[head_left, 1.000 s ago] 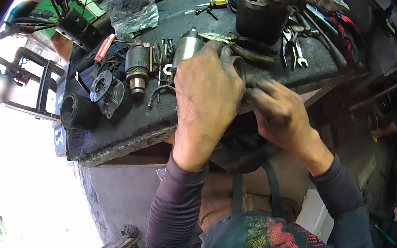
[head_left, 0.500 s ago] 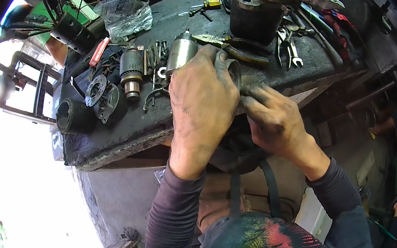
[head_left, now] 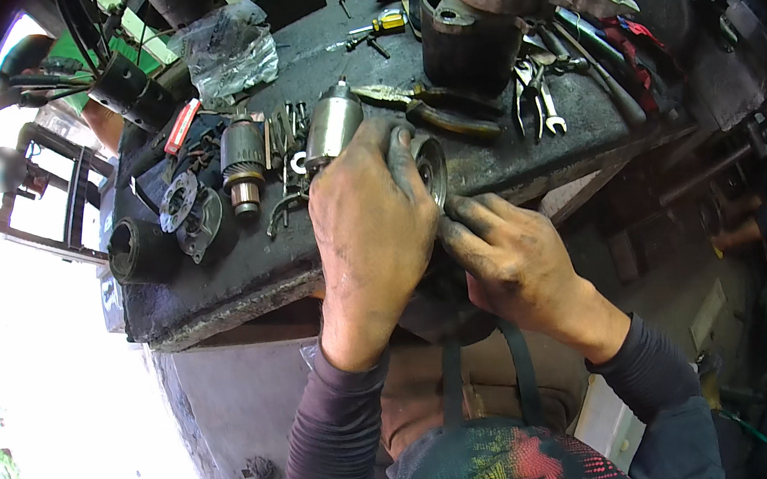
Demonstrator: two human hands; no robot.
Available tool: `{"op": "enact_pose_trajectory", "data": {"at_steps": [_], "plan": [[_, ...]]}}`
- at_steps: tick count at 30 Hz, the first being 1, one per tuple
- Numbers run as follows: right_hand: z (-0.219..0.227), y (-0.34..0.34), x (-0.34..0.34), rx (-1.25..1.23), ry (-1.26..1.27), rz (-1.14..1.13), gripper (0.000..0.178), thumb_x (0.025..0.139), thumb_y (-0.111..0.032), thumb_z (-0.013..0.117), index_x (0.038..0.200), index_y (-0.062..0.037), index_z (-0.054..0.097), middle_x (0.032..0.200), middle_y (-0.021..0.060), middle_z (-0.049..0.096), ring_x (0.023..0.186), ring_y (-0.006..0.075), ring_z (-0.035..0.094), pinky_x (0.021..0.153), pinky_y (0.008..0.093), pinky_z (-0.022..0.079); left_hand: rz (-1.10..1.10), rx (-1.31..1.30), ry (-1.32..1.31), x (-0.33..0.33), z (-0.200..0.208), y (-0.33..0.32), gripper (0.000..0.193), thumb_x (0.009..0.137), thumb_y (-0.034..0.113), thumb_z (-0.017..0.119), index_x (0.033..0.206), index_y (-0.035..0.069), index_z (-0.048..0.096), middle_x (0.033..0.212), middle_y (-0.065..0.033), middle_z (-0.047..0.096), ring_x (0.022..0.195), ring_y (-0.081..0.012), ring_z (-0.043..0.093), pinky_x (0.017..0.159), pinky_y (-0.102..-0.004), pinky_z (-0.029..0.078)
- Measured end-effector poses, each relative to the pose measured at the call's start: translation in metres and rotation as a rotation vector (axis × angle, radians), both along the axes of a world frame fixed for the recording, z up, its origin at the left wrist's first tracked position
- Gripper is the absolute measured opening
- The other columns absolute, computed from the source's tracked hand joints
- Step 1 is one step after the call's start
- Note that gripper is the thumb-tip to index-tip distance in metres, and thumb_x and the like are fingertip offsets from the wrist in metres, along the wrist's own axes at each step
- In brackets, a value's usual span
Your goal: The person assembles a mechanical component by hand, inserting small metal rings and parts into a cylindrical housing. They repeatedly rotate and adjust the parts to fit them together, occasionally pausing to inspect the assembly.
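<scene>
My left hand (head_left: 371, 217) is wrapped round a round, dark metal housing (head_left: 433, 170) and holds it at the front edge of the workbench. Most of that part is hidden behind the hand; only its ring-like rim shows. My right hand (head_left: 514, 256) has its fingers drawn together at the lower rim, and whatever they pinch cannot be made out. Just beyond my left hand stands a silver solenoid cylinder (head_left: 333, 126). Left of it lie an armature (head_left: 241, 153) with a copper end, a forked lever (head_left: 279, 212), a metal end plate (head_left: 200, 227) and a dark cylindrical shell (head_left: 145, 250).
Slip-joint pliers (head_left: 450, 119), other pliers (head_left: 524, 95) and a wrench (head_left: 551, 109) lie on the workbench (head_left: 217, 295). Farther back are a black pot (head_left: 470, 54) with a casting on it, a yellow screwdriver (head_left: 389, 22) and a plastic bag (head_left: 233, 56). Another person's arm (head_left: 739, 234) shows at right.
The view has shifted, so the bench things sit a little farther left. Both hands stay at the housing, and slightly more of its rim shows between them.
</scene>
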State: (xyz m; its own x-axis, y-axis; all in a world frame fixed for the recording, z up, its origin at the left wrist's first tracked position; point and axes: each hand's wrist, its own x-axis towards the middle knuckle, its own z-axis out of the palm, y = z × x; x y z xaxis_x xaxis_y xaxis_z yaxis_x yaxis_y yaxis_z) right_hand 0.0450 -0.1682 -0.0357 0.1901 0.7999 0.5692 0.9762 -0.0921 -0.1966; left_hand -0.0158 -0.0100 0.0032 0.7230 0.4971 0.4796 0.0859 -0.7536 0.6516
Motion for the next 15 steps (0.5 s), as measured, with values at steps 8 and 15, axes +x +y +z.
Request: {"op": "enact_pose_trajectory", "data": {"at_steps": [8, 15], "plan": [[-0.0020, -0.0021, -0.0016, -0.025, 0.074, -0.103, 0.036, 0.069, -0.011, 0.074, 0.104, -0.0015, 0.067, 0.099, 0.0117, 0.062, 0.087, 0.0307, 0.063, 0.069, 0.0409, 0.058, 0.000, -0.017, 0.008, -0.0024, -0.0009, -0.0032, 0.018, 0.102, 0.013, 0.059, 0.107, 0.000, 0.071, 0.092, -0.0239, 0.073, 0.087, -0.0452, 0.071, 0.078, -0.0499, 0.055], [-0.0047, -0.0007, 0.0017, 0.012, 0.060, -0.078, 0.034, 0.072, -0.008, 0.072, 0.105, -0.0010, 0.067, 0.099, 0.0119, 0.063, 0.088, 0.0303, 0.064, 0.070, 0.0404, 0.058, 0.008, -0.009, -0.010, -0.0037, -0.0028, -0.0027, 0.019, 0.104, 0.014, 0.058, 0.107, 0.001, 0.072, 0.092, -0.0226, 0.074, 0.085, -0.0440, 0.072, 0.076, -0.0491, 0.055]]}}
